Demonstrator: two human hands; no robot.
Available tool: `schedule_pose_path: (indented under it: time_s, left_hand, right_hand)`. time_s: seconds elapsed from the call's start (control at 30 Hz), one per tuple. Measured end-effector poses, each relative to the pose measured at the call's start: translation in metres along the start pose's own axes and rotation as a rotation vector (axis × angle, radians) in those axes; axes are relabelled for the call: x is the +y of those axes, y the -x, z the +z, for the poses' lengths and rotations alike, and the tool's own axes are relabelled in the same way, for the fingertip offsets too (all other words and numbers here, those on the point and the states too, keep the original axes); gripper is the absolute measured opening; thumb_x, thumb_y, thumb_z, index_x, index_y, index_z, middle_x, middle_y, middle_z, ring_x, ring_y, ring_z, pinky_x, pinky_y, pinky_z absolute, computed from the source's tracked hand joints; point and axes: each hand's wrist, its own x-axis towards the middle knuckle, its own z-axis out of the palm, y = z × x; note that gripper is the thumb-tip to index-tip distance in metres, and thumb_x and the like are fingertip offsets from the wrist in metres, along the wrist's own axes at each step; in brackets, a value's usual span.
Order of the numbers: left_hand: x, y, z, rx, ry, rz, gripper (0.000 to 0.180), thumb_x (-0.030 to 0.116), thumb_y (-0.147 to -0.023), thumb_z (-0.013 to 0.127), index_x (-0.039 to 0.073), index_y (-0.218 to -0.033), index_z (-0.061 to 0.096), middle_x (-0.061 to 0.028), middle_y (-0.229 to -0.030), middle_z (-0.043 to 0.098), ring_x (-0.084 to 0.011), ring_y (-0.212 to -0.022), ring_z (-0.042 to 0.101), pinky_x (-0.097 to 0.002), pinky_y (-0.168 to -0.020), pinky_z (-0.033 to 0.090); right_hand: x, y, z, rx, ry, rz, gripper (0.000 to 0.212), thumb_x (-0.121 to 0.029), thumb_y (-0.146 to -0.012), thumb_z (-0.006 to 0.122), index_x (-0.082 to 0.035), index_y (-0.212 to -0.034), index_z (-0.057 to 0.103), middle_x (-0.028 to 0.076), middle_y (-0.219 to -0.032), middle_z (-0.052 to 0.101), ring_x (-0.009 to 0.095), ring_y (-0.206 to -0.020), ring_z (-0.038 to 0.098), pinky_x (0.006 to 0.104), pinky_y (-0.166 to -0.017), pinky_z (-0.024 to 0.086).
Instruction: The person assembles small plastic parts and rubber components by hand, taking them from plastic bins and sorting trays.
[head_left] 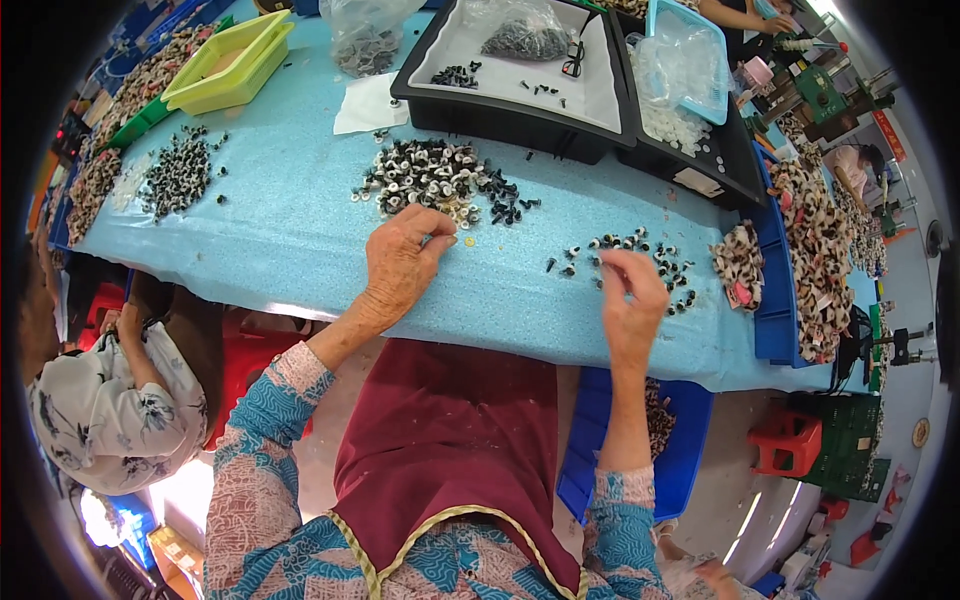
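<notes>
My left hand (pixel 405 258) is at the near edge of a heap of small black-and-white plastic pieces (pixel 425 170), which look like toy eyes with stems. Its thumb and fingers are drawn together, and whatever they pinch is too small to make out. Plain black stemmed pieces (pixel 503 197) lie along the heap's right side. To the right, my right hand (pixel 634 295) is raised over the table's near part, thumb and forefinger closed together; I cannot make out what is between them. Just beyond it lies a looser group of black-and-white pieces (pixel 672 268).
A black tray (pixel 520 122) with a bag stands at the back, beside another black tray (pixel 735 180). Farther left are a yellow basket (pixel 235 85) and a dark pile (pixel 178 175). Spotted plush pieces (pixel 740 262) lie right, by a blue crate (pixel 775 310). Someone sits left (pixel 120 400).
</notes>
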Motion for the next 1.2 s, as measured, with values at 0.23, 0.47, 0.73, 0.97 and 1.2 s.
schedule_pose_path:
  time_s: [0.23, 0.47, 0.73, 0.97, 1.2]
  left_hand:
    - [0.011, -0.002, 0.007, 0.002, -0.149, 0.038, 0.009, 0.006, -0.069, 0.066, 0.008, -0.078, 0.062, -0.0042, -0.076, 0.059, -0.0212, -0.067, 0.059, -0.0305, -0.058, 0.045]
    - [0.016, -0.003, 0.015, -0.114, -0.256, 0.113, 0.010, 0.011, -0.070, 0.066, 0.011, -0.079, 0.063, -0.0032, -0.075, 0.057, -0.0243, -0.068, 0.059, -0.0339, -0.058, 0.046]
    - [0.007, 0.003, 0.027, -0.095, -0.338, 0.230, 0.008, 0.013, -0.073, 0.064, 0.010, -0.078, 0.058, -0.0043, -0.073, 0.054, -0.0255, -0.064, 0.058, -0.0360, -0.052, 0.046]
    - [0.019, 0.009, 0.020, -0.025, -0.292, 0.275, 0.009, 0.015, -0.077, 0.061, 0.009, -0.077, 0.054, -0.0040, -0.073, 0.053, -0.0235, -0.058, 0.058, -0.0345, -0.048, 0.045]
    - [0.026, 0.019, 0.014, -0.022, -0.195, 0.210, 0.006, 0.011, -0.078, 0.061, 0.008, -0.080, 0.056, -0.0052, -0.075, 0.060, -0.0255, -0.062, 0.059, -0.0342, -0.051, 0.046]
  right_hand:
    - [-0.005, -0.035, 0.078, -0.181, 0.023, 0.006, 0.012, -0.002, -0.070, 0.062, -0.003, -0.082, 0.063, 0.015, -0.081, 0.061, 0.031, -0.073, 0.059, 0.0364, -0.066, 0.047]
    - [-0.002, -0.034, 0.082, -0.243, 0.007, 0.032, 0.010, -0.003, -0.073, 0.062, -0.002, -0.082, 0.064, 0.013, -0.082, 0.062, 0.025, -0.071, 0.060, 0.0325, -0.063, 0.048]
    - [-0.027, -0.004, 0.051, -0.271, -0.979, 0.477, 0.011, 0.005, -0.077, 0.058, 0.006, -0.087, 0.061, 0.012, -0.085, 0.063, 0.016, -0.070, 0.062, 0.0260, -0.064, 0.053]
    - [-0.045, 0.009, 0.038, -0.174, -1.014, 0.448, 0.019, 0.007, -0.073, 0.064, 0.006, -0.092, 0.061, 0.010, -0.084, 0.063, 0.014, -0.073, 0.062, 0.0238, -0.067, 0.052]
    - [-0.051, 0.011, 0.032, -0.110, -1.002, 0.400, 0.020, 0.005, -0.072, 0.066, 0.005, -0.091, 0.061, 0.010, -0.082, 0.063, 0.014, -0.072, 0.062, 0.0235, -0.066, 0.052]
